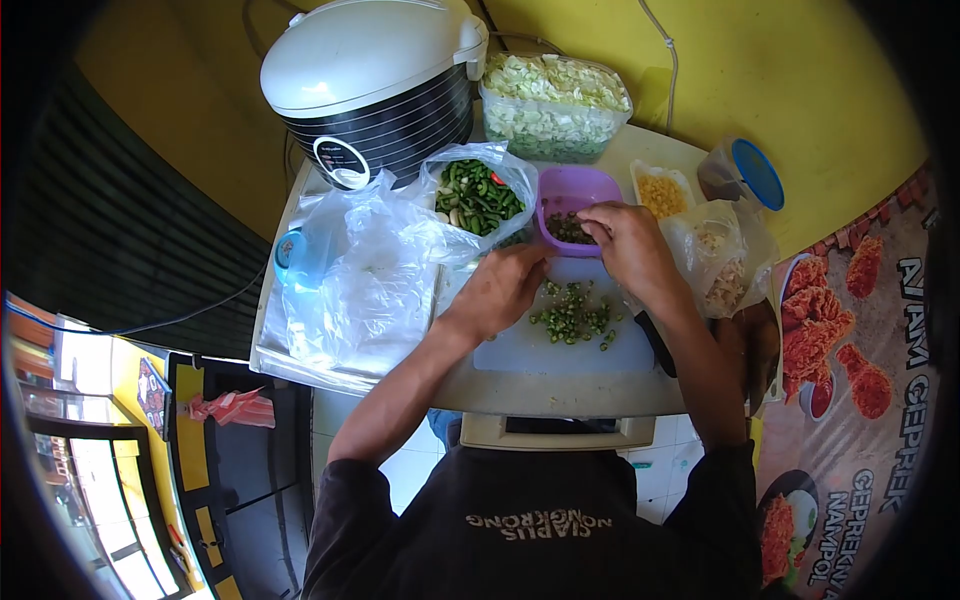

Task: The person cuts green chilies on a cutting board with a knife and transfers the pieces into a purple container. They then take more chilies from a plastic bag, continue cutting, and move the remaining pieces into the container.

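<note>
My right hand reaches over the rim of a purple bowl, its fingers pinched at dark chopped pieces inside; whether they grip any is too small to tell. Just left of the bowl, my left hand has its fingers curled together near the bowl's lower left edge, and what they hold, if anything, is hidden. Chopped green chillies lie scattered on a pale cutting board below both hands. Behind my left hand an open plastic bag holds green chillies with a bit of red.
A rice cooker and a tub of shredded cabbage stand at the back. Clear plastic bags cover the left side. To the right are a yellow-filled container, a blue-lidded jar, another bag and a dark knife handle.
</note>
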Tool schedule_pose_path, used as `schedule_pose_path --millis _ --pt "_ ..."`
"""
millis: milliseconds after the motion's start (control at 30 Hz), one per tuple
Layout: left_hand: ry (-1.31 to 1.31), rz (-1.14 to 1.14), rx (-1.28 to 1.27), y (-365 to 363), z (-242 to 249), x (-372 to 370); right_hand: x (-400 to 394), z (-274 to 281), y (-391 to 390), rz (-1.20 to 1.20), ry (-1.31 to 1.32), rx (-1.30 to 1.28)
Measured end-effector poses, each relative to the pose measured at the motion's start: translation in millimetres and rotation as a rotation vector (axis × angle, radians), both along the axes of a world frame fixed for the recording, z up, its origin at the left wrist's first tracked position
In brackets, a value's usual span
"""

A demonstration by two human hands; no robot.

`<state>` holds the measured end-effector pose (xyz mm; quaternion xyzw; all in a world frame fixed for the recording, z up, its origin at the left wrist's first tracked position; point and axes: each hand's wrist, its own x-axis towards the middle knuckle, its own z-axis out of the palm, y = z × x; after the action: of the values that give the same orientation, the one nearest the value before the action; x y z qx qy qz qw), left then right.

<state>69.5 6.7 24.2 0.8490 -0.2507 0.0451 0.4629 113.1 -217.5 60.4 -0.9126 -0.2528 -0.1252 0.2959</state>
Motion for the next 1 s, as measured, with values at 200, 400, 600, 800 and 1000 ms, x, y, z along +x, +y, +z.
schedule_pose_path --millis 200,400,600,800,1000 --pt "0.062 0.005 0.010 1 4 -1 -63 30 -10 -0.025 0.108 0.002" --pt "0.071 -0.003 0.023 1 6 -1 -133 26 -32 0.097 0.389 -0.322" --pt "0.070 -0.022 0.030 3 3 -1 -141 -4 -21 0.098 0.184 -0.349" --pt "0.136 -0.063 0.069 7 5 -1 -122 -12 -7 0.041 0.053 -0.201" --pt "0.303 -0.183 0.294 19 31 -4 -140 8 -14 -0.204 0.262 -0.307"
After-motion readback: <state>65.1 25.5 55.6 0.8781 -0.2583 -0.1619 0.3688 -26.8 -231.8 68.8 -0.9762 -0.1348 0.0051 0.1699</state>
